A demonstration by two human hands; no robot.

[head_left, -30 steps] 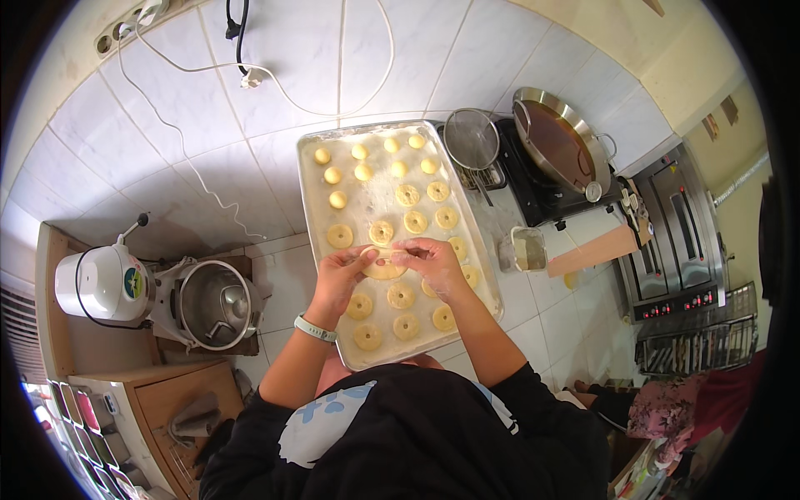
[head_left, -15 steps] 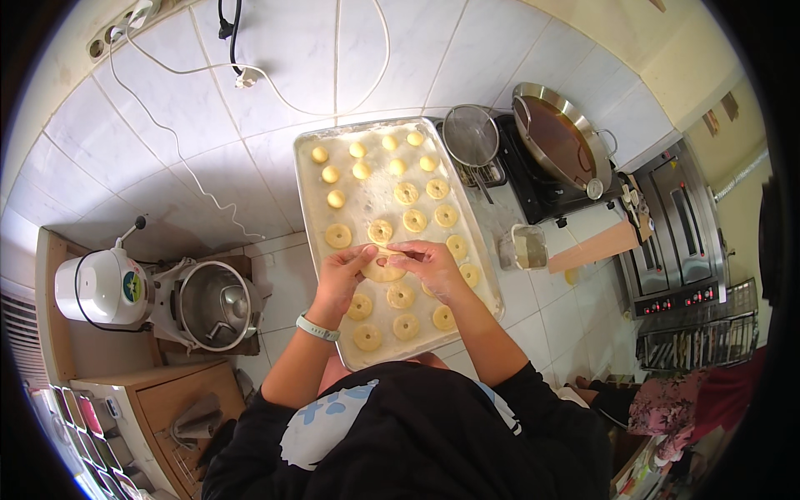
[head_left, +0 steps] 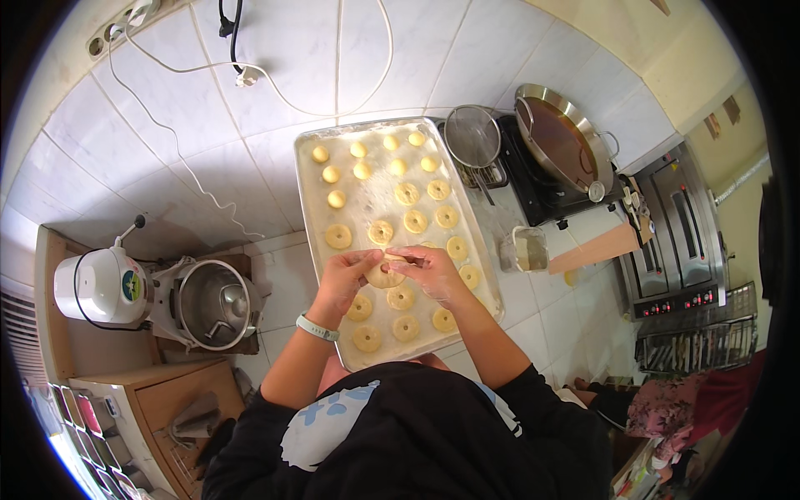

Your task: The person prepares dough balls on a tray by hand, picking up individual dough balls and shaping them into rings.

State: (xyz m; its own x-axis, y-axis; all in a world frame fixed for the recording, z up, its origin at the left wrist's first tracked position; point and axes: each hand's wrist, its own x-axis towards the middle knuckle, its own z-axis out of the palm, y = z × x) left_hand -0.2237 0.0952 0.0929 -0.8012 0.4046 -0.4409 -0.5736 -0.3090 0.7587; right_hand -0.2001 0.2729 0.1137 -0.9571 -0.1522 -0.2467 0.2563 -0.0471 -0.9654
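Note:
Between my two hands is a dough ring (head_left: 384,277) with a hole in its middle, held above a floured metal tray (head_left: 353,218). My left hand (head_left: 344,277) pinches its left edge between thumb and fingers. On the right edge, my right hand (head_left: 427,271) grips with thumb and fingers closed. Flattened dough rings with small holes, such as one ring (head_left: 406,327), lie in rows on the near and right parts of the tray. Round dough balls (head_left: 336,199) sit at its far end and left side. My hands hide part of the tray's middle.
A wide pan of brown oil (head_left: 560,137) stands on a black burner (head_left: 533,196) at the right, beside a round strainer (head_left: 472,136). A clear container (head_left: 527,249) is right of the tray. A mixer (head_left: 212,304) stands left. Another person's patterned clothing (head_left: 667,408) shows lower right.
My fingers have shifted slightly around the dough ring, and its hole looks smaller and partly covered by my right hand's fingers. The tray and its other dough pieces stay in place.

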